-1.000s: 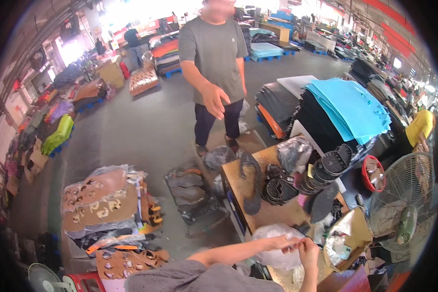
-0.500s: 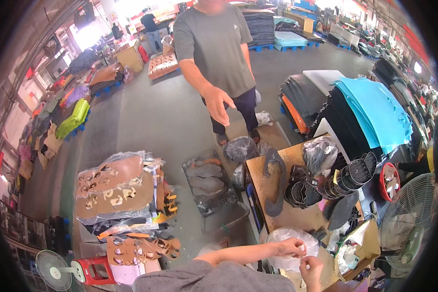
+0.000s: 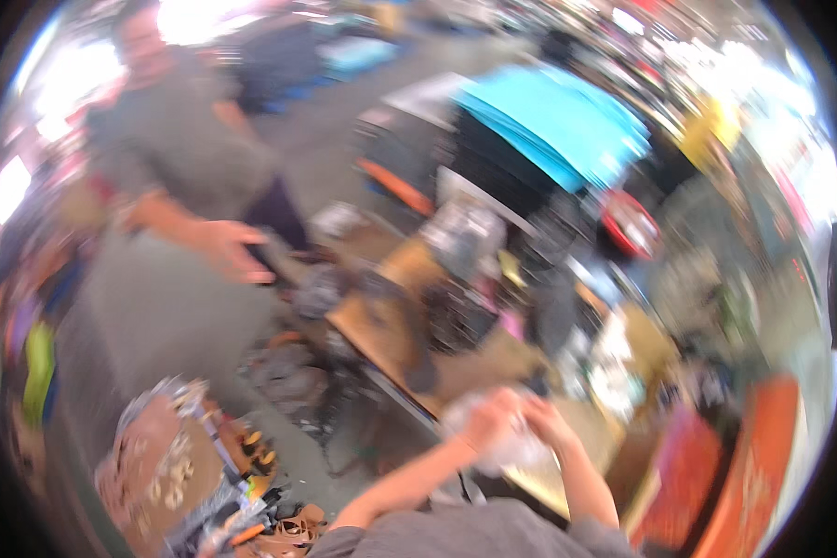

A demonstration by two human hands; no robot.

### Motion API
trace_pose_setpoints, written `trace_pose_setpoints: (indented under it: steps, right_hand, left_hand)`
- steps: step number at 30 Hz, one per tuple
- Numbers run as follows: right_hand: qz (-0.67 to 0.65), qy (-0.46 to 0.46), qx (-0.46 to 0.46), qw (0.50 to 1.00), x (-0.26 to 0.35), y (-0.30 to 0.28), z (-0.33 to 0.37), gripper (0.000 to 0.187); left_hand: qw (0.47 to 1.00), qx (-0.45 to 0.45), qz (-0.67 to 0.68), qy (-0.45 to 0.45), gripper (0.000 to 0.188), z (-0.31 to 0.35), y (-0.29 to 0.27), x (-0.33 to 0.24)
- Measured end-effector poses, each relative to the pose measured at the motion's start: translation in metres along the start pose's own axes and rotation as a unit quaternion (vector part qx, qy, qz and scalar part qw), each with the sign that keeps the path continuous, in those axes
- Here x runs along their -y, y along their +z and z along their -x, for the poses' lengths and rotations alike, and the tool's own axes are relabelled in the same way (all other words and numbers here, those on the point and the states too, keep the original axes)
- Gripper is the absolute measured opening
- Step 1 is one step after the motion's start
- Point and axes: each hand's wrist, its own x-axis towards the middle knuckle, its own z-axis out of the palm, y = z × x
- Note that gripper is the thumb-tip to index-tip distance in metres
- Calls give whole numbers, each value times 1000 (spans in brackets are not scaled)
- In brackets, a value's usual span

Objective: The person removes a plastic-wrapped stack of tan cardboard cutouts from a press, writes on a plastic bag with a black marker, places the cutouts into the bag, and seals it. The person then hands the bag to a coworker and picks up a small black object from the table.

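Observation:
The picture is smeared by motion. My left hand point(image 3: 493, 420) and my right hand point(image 3: 549, 423) are close together over the near end of the work table point(image 3: 484, 367). Behind and under them is a whitish see-through plastic bag point(image 3: 523, 454). The blur hides my fingers, so I cannot make out what they hold, or whether either hand grips the bag. Farther up the table lie a dark sole-shaped piece point(image 3: 395, 321) and a cluster of black metal-looking moulds or dies point(image 3: 458, 316).
Across the table a person point(image 3: 186, 139) in a grey shirt stands with one hand extended. Blue sheets point(image 3: 558, 121) are stacked beyond the table, near a red basket point(image 3: 631, 225). At my right is an orange-red panel point(image 3: 751, 474). Cut brown sheets point(image 3: 153, 465) lie at the left.
The view has swung to the right, so the person and the table appear farther left. My hands have come together by the plastic bag. The orange-red panel has come into view.

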Motion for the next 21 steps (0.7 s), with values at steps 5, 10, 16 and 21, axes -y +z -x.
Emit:
trace_pose_setpoints:
  steps: [5, 10, 16, 21]
  right_hand:
    - [389, -217, -196, 874, -51, -50, 9, 18]
    - [569, -108, -223, 784, -129, -61, -15, 21]
    - [496, -78, -217, 837, -143, -77, -20, 23]
    - [461, -70, -182, 866, -158, -95, -30, 23]
  left_hand:
    - [988, -69, -116, 73, 6, 9, -8, 26]
    - [943, 192, -272, -22, 11, 25, -33, 41]
    - [910, 296, -289, -27, 23, -17, -33, 23]
    - [893, 281, 343, -78, 38, -29, 17, 1]
